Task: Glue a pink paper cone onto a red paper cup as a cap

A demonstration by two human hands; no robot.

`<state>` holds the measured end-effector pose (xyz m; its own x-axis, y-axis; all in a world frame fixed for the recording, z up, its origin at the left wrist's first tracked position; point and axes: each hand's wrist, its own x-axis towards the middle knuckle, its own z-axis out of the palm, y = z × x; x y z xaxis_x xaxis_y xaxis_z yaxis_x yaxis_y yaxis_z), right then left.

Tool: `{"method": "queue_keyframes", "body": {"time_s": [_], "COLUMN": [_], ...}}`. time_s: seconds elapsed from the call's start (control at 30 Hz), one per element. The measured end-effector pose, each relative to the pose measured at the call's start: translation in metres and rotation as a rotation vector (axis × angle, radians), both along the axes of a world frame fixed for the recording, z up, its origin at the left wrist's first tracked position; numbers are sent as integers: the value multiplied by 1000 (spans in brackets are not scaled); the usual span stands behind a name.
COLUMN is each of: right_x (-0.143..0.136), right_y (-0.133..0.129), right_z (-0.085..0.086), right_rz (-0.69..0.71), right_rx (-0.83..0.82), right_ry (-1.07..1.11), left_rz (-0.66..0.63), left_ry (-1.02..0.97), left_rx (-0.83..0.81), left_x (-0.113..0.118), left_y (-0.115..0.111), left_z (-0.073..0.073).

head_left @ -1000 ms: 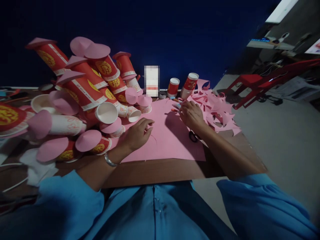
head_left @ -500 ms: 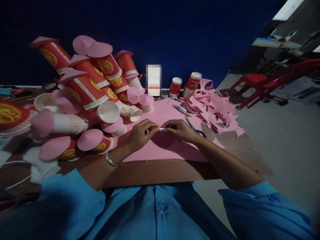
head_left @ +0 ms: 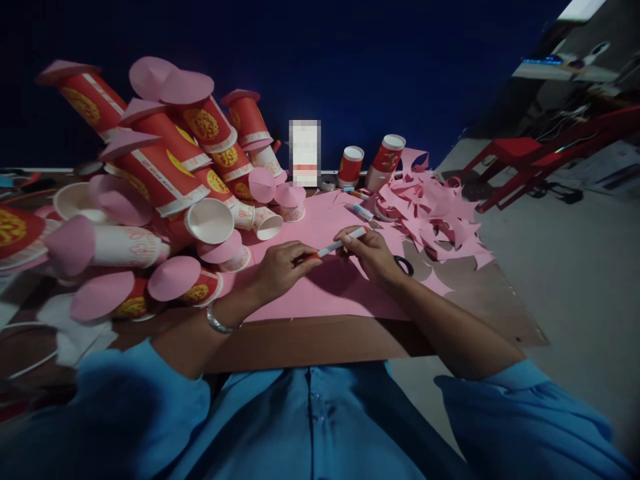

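Observation:
A marker pen (head_left: 329,249), white with red at both ends, is held between my two hands above a pink paper sheet (head_left: 320,293). My left hand (head_left: 284,268) pinches its red left end. My right hand (head_left: 371,256) grips the white barrel near the other end, thumb on top. Beside my right wrist shows the black handle of scissors (head_left: 403,265); their blades are mostly hidden behind the hand. Just beyond the right hand lies a small glue tube (head_left: 361,212).
Paper cups with pink paper cones (head_left: 175,279) are piled at the left, among them red cups with gold emblems (head_left: 202,123). Pink offcuts (head_left: 435,220) heap at the right. Two red cups (head_left: 386,163) stand at the back near a blurred-out panel (head_left: 305,150). A red stool (head_left: 505,160) stands beyond the table.
My right hand has shifted its hold rightward along the pen, so much more of the white barrel shows. My left hand stays at the red end. The view has moved slightly.

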<state>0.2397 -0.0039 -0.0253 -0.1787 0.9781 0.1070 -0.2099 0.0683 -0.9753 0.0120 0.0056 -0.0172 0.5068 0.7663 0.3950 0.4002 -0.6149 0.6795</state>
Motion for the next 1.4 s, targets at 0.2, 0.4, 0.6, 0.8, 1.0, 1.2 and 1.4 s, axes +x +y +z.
{"method": "queue_keyframes", "body": {"time_s": [0.2, 0.4, 0.6, 0.8, 1.0, 1.2, 1.4], "right_x": [-2, 0, -2, -5, 36, 83, 90], "right_y": [-1, -1, -2, -1, 25, 31, 40], "right_z": [0, -4, -10, -13, 5, 24, 23], "right_rz": [-19, -26, -23, -50, -416, -647, -468], "right_rx": [-32, -94, -97, -101, 82, 355, 350], "right_ry": [3, 5, 28, 57, 188, -382, -1678], "left_rz": [25, -1, -2, -11, -21, 10, 124], "left_ry": [7, 48, 115, 131, 103, 58, 256], "left_rx": [-6, 73, 60, 38, 54, 115, 166], "left_x": [-2, -4, -3, -4, -5, -5, -10], "left_y": [0, 2, 0, 3, 4, 7, 12], "left_z": [1, -9, -8, -7, -12, -15, -17]}}
